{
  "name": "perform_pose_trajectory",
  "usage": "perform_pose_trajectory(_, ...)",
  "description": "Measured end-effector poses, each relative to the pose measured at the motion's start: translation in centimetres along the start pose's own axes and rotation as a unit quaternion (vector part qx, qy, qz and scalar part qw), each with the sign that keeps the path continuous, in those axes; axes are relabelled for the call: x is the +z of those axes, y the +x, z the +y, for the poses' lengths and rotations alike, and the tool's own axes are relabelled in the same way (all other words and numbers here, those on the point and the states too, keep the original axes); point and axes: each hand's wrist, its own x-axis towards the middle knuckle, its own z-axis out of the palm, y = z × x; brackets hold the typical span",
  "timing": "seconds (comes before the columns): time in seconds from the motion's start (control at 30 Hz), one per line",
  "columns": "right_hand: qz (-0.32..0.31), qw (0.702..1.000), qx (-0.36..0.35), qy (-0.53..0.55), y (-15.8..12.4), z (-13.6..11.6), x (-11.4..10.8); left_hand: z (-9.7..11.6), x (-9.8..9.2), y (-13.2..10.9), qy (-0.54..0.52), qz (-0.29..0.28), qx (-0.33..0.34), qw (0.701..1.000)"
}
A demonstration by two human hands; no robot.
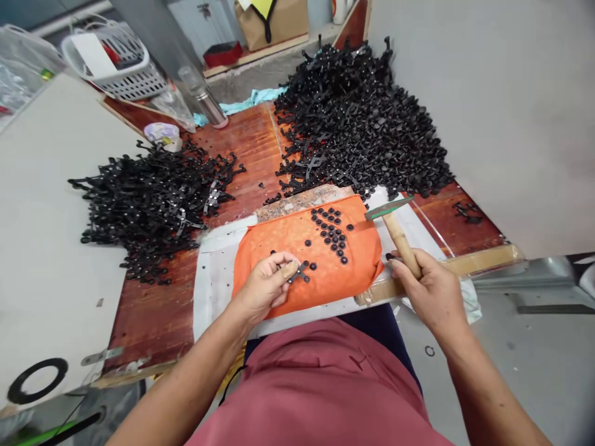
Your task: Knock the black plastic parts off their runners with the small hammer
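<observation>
My left hand (pixel 267 284) pinches a small black cross-shaped metal part (pixel 301 271) against an orange cloth pad (pixel 288 238). My right hand (pixel 430 288) is wrapped round the wooden handle of a hammer (pixel 396 226), whose head points left just above the pad's right edge. A cluster of small black round washers (pixel 332 232) lies on the upper middle of the pad, with a few more scattered near my left hand.
A large heap of black parts (pixel 357 124) fills the back right of the red wooden board (pixel 251 148). A smaller heap (pixel 149 204) lies at left. A white basket (pixel 116 62), a metal flask (pixel 204 99) and a cardboard box (pixel 274 21) stand behind.
</observation>
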Motion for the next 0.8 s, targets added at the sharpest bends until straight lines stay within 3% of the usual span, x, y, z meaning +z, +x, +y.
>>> perform_pose_trajectory(0.17,0.012,1.0,0.005,-0.019,-0.01,0.29,0.82,-0.1,0.41,0.14,0.016,0.01,-0.006,1.0)
perform_pose_trajectory(0.8,0.034,0.999,-0.004,-0.028,-0.26,-0.15,0.63,-0.27,0.85,0.62,0.046,0.031,-0.018,0.998)
